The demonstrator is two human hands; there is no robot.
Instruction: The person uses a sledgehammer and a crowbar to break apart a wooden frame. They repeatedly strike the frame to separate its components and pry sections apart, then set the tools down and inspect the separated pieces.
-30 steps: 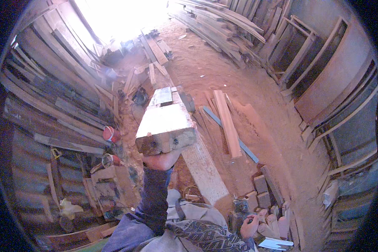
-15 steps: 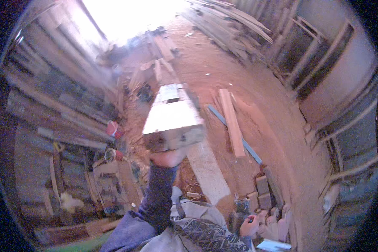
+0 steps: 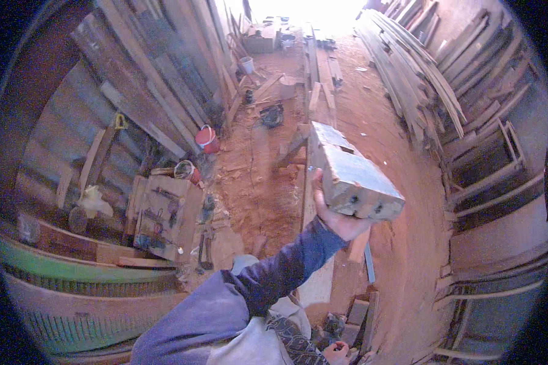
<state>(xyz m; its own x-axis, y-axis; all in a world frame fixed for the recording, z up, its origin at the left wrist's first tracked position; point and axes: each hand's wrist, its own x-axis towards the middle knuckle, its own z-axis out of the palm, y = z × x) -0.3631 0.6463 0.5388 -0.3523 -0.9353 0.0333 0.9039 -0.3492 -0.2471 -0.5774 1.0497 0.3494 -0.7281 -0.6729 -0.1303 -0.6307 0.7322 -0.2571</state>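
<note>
My left hand [image 3: 346, 222] grips a thick, long wooden block [image 3: 362, 176] from below at its near end, with the thumb along its left side. The block's pale bluish-white face is turned up and has a dark slot or notch partway along. Its near end is rough brown wood with a few dark holes. It is tilted and held up in the air above a workbench board. Low in the picture my right hand [image 3: 337, 351] is curled near my lap; what it holds, if anything, is too small to tell.
Beneath the block runs a long board [image 3: 316, 283]. A blue strip [image 3: 369, 263] lies beside it, and short wood pieces [image 3: 358, 311] sit nearby. At left are a red bucket [image 3: 207, 140], a tool-covered wooden stand [image 3: 192, 198] and a handsaw [image 3: 106, 137]. Stacked planks [image 3: 402, 73] line the right.
My left hand has swung the block to the right in the picture and turned it at an angle. The view has also shifted, showing more of the left side. My right hand stays low and curled.
</note>
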